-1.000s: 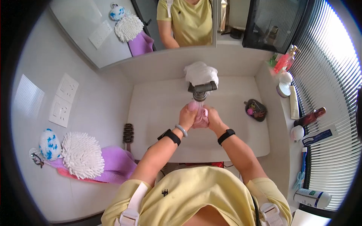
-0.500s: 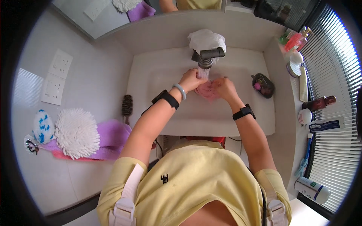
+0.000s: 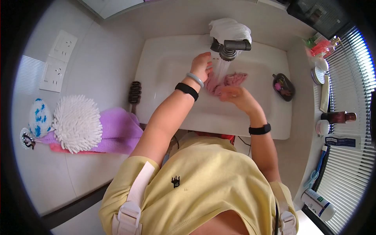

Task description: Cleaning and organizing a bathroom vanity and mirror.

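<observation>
And the pink cloth point(image 3: 236, 78) is seen crumpled on the floor of the white basin point(image 3: 162, 62), struck by running water point(image 3: 222, 68) from the dark tap point(image 3: 227, 54)! To the left of the stream, the left hand point(image 3: 202, 65) is held loosely open, its fingers slightly bent; no grip is seen, though whether the cloth is brushed by its fingertips cannot be told. At the cloth's near edge, the right hand point(image 3: 238, 98) is placed half open, fingers pointed leftward; whether any fabric is pinched cannot be made out. The tap is partly covered by a white plastic bag point(image 3: 230, 29). Out right, a dark dish point(image 3: 288, 91) is set inside the basin; out left, a hairbrush point(image 3: 135, 92) is seen beside the rim.
</observation>
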`<move>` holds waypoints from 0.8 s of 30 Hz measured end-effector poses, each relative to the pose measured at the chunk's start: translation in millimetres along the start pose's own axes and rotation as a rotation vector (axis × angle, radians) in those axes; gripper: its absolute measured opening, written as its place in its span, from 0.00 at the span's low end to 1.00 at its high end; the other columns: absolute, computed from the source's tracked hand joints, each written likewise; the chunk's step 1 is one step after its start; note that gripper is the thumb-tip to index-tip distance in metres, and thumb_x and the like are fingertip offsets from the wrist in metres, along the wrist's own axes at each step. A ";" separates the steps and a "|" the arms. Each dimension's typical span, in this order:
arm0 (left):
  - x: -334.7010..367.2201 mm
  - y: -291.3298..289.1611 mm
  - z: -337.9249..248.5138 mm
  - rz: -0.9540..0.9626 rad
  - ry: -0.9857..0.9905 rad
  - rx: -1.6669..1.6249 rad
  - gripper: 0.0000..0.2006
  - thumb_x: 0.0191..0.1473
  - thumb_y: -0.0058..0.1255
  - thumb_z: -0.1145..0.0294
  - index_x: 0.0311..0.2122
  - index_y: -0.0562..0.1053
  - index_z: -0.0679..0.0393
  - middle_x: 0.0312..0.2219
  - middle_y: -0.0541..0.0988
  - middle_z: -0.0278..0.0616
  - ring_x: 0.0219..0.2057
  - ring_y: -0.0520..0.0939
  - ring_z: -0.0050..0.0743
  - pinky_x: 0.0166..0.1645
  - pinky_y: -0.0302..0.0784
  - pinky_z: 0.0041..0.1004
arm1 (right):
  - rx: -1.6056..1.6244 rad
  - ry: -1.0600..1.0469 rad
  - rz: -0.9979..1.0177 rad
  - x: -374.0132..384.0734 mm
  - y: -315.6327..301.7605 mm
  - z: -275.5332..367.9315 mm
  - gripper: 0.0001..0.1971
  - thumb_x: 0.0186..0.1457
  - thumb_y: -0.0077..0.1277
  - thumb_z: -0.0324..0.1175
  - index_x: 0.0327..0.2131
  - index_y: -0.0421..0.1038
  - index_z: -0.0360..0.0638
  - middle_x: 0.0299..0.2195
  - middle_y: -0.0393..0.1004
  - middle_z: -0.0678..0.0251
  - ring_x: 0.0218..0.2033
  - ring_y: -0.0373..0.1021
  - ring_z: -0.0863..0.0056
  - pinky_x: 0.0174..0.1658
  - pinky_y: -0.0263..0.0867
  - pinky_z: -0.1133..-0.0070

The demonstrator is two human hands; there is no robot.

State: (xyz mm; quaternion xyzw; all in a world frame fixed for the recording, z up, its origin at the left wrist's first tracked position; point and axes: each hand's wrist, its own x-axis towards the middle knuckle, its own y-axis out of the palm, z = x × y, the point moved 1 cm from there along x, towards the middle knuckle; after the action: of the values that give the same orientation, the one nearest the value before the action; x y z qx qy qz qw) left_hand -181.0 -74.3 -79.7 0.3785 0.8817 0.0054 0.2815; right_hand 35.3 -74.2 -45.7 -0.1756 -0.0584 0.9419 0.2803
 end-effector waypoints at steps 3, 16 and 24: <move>-3.0 -13.4 -6.6 0.097 0.045 -0.252 0.13 0.58 0.51 0.63 0.46 0.74 0.54 0.38 0.79 0.33 0.40 0.76 0.31 0.41 0.71 0.31 | 0.480 0.018 -0.001 -5.9 -7.8 2.8 0.15 0.51 0.58 0.38 0.39 0.78 0.39 0.42 0.79 0.60 0.46 0.73 0.65 0.57 0.63 0.65; 9.6 -4.0 -8.5 -0.082 0.593 0.564 0.21 0.60 0.46 0.51 0.32 0.80 0.59 0.28 0.82 0.47 0.30 0.81 0.51 0.34 0.73 0.40 | -0.461 -0.571 -0.481 4.4 63.1 42.2 0.06 0.46 0.63 0.35 0.29 0.80 0.48 0.28 0.72 0.71 0.37 0.68 0.67 0.51 0.54 0.63; -7.1 3.1 -28.9 -0.319 0.862 1.041 0.20 0.59 0.45 0.51 0.32 0.79 0.58 0.35 0.80 0.49 0.37 0.80 0.55 0.40 0.74 0.46 | -0.162 -0.446 -0.407 6.2 101.3 55.3 0.12 0.46 0.65 0.38 0.31 0.75 0.45 0.29 0.72 0.70 0.38 0.67 0.67 0.48 0.53 0.67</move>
State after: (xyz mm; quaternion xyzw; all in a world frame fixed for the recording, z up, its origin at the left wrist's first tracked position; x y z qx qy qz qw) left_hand -189.5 -71.0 -51.2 0.2940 0.8477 -0.3098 -0.3147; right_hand -41.1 -156.1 -17.2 0.0291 -0.2273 0.8741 0.4282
